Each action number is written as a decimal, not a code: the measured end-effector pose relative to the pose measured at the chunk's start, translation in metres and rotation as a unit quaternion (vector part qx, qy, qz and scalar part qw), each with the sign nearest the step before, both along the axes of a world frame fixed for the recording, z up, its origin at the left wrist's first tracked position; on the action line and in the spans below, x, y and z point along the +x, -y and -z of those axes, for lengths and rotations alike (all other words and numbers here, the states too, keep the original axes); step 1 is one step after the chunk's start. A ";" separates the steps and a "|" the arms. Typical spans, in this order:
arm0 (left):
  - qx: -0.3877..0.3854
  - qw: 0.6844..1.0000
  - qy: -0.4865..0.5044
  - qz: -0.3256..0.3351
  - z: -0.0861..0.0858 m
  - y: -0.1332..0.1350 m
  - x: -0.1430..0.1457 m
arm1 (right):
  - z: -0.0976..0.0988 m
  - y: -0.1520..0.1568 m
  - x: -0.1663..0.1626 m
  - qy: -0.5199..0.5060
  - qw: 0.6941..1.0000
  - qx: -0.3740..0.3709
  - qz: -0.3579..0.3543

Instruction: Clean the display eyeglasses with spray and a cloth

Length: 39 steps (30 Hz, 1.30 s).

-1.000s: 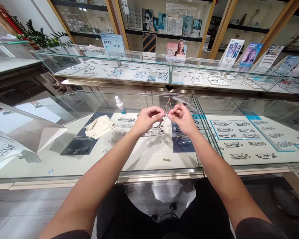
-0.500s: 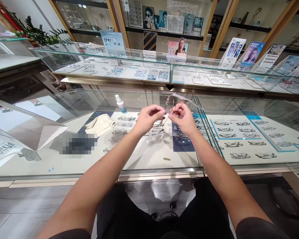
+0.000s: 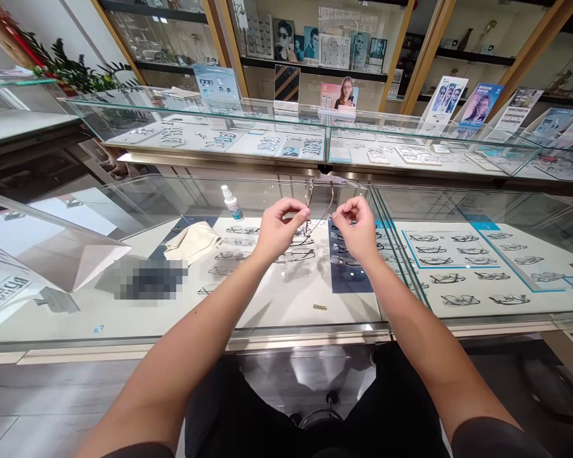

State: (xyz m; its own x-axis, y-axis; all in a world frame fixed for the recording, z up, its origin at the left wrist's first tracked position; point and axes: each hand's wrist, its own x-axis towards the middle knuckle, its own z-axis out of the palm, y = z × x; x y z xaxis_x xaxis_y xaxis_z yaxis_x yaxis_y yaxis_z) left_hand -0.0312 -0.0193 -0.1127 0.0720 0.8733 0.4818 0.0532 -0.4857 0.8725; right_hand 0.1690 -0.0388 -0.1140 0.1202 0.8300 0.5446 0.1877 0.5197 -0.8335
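Note:
My left hand (image 3: 282, 228) pinches a thin-framed pair of eyeglasses (image 3: 333, 196) by one side, between thumb and fingers. The glasses are held up above the glass counter, with a brownish rim or temple curving down between my hands. My right hand (image 3: 356, 226) is close beside that curved part, its fingers curled and thumb and index fingertips together. Whether those fingertips touch the frame or hold something small cannot be made out. Below my hands, rows of eyeglasses (image 3: 296, 254) lie in the display case.
On the counter's left side are a white spray bottle (image 3: 232, 203), a cream cloth (image 3: 193, 240) and a blurred dark item (image 3: 150, 280). A small gold-coloured piece (image 3: 319, 307) lies near the front edge. Beyond stands a second glass case (image 3: 210, 152) with upright advertising cards.
My hands have drawn apart, the left one slightly to the left and the right one to the right. The eyeglasses have turned and their curved side shows wider.

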 end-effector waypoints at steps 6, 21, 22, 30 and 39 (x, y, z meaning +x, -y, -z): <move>0.066 0.993 -0.096 0.034 -0.001 0.011 0.005 | -0.002 0.012 -0.003 0.157 0.980 0.118 -0.015; 0.001 0.999 0.044 0.025 0.002 -0.001 0.000 | 0.007 0.002 0.000 0.119 0.992 -0.033 -0.035; -0.005 0.998 0.055 0.026 0.002 -0.002 0.000 | 0.008 0.002 0.000 0.104 0.993 -0.039 -0.039; -0.019 0.997 0.036 0.059 0.004 -0.003 0.001 | 0.008 0.000 -0.002 0.031 0.993 -0.070 -0.094; 0.006 0.994 -0.010 0.107 0.013 -0.006 0.003 | 0.005 0.000 -0.003 -0.040 0.985 -0.086 -0.145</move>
State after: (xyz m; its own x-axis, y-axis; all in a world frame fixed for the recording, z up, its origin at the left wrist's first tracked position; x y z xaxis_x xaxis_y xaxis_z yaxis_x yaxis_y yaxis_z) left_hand -0.0287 -0.0134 -0.1262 0.2642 0.8315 0.4886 -0.0352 -0.4980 0.8665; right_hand 0.1657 -0.0383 -0.1188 -0.0988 0.9147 0.3919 -0.0174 0.3922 -0.9197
